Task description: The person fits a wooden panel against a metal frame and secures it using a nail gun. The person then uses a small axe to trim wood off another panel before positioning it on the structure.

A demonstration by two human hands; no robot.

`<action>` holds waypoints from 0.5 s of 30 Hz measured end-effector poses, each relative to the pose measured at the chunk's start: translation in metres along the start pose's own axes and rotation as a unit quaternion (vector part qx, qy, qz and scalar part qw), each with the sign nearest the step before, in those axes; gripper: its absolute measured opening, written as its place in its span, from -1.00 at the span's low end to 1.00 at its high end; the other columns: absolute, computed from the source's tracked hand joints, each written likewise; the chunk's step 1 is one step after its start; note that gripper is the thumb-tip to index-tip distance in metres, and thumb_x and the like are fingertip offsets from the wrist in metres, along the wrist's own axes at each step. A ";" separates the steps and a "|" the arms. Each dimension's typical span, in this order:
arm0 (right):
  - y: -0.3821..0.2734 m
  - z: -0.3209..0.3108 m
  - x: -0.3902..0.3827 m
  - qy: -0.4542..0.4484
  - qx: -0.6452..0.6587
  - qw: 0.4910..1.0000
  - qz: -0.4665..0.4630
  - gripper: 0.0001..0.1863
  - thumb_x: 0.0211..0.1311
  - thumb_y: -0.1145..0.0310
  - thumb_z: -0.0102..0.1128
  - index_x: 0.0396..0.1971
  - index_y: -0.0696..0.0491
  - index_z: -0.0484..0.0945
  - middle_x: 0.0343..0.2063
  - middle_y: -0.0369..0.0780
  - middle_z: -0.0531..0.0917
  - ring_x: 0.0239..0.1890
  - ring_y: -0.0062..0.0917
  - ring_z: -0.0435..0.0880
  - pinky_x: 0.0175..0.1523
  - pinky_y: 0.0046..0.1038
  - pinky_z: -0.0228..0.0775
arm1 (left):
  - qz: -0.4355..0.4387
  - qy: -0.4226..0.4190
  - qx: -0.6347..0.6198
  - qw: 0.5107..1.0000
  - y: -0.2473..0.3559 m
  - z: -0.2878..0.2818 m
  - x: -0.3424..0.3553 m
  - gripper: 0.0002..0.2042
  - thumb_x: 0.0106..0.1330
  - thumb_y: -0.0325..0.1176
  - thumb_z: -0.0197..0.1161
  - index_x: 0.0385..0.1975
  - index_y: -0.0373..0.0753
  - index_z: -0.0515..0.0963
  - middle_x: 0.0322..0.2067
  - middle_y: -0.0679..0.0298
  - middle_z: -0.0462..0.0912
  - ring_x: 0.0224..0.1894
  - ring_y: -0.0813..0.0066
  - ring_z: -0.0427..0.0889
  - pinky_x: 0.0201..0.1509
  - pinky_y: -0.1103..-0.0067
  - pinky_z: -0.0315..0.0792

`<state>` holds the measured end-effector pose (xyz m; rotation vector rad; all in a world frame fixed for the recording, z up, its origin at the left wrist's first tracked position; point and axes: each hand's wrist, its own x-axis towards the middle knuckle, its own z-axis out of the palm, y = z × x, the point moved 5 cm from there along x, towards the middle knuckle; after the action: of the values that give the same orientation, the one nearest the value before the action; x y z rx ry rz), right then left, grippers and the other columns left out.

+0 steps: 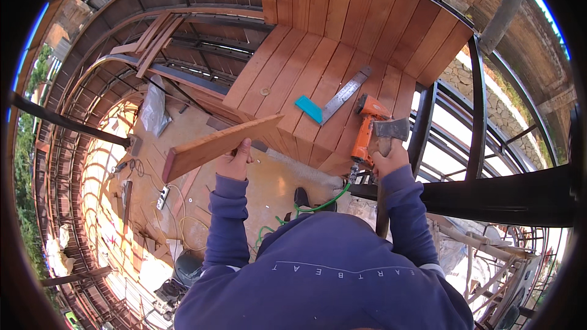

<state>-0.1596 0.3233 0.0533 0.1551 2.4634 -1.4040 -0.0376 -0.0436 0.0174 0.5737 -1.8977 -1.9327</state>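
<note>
A short wooden board (pixel 220 148) is tilted up in my left hand (pixel 235 162), whose fingers are closed around its lower edge. My right hand (pixel 391 160) grips a hatchet by its wooden handle, just below the dark metal hatchet head (pixel 392 129). Right beside the hatchet, an orange nail gun (pixel 365 134) rests on the slatted wooden bench seat (pixel 293 76), partly covered by the hatchet. A try square with a turquoise stock (pixel 309 110) and a steel blade lies on the slats to the left of the nail gun.
From the nail gun a green air hose (pixel 327 205) runs down toward my feet. Loose boards (pixel 160 43) lie across the curved frame at the far left. A power strip (pixel 162 197), cords and wood scraps are on the floor. Black metal beams (pixel 489 198) stand at my right.
</note>
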 end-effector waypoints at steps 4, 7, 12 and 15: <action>-0.016 0.033 0.047 -0.089 0.116 0.987 -0.060 -0.76 0.08 0.43 0.18 -0.27 0.20 0.41 -0.63 -0.18 0.54 -0.73 -0.52 0.55 -0.66 -0.45 0.43 | -0.039 -0.053 -0.119 0.991 0.007 0.002 -0.026 -0.63 0.32 -0.48 0.22 0.13 -0.25 0.46 -0.17 0.29 0.61 -0.21 0.57 0.62 -0.13 0.63 0.54; -0.036 0.076 0.081 -0.122 0.149 0.979 -0.067 -0.76 0.07 0.43 0.19 -0.30 0.20 0.40 -0.64 -0.21 0.51 -0.73 -0.49 0.55 -0.66 -0.44 0.43 | 0.016 -0.069 -0.130 0.989 -0.005 -0.010 -0.035 -0.60 0.28 -0.55 0.21 0.14 -0.23 0.46 -0.10 0.29 0.60 -0.15 0.57 0.61 -0.10 0.61 0.53; -0.069 0.151 0.130 -0.147 0.174 0.974 -0.001 -0.78 0.07 0.44 0.18 -0.34 0.23 0.41 -0.63 -0.16 0.55 -0.68 -0.41 0.59 -0.59 -0.36 0.50 | 0.020 -0.003 -0.122 0.992 -0.022 -0.030 -0.028 -0.57 0.24 -0.70 -0.05 0.10 -0.26 0.49 -0.15 0.31 0.62 -0.18 0.63 0.58 -0.15 0.70 0.46; -0.064 0.192 0.182 -0.158 0.171 0.973 -0.002 -0.82 0.06 0.49 0.15 -0.37 0.26 0.44 -0.61 -0.10 0.58 -0.61 -0.36 0.63 -0.53 -0.28 0.54 | -0.027 -0.027 -0.155 0.987 -0.021 -0.052 -0.021 -0.53 0.18 -0.72 -0.13 0.08 -0.28 0.51 -0.24 0.37 0.61 -0.29 0.70 0.51 -0.23 0.78 0.35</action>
<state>-0.3081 0.1161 -0.0420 -0.0027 1.9575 -1.6982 0.0080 -0.0758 -0.0032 0.4855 -1.5787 -2.2412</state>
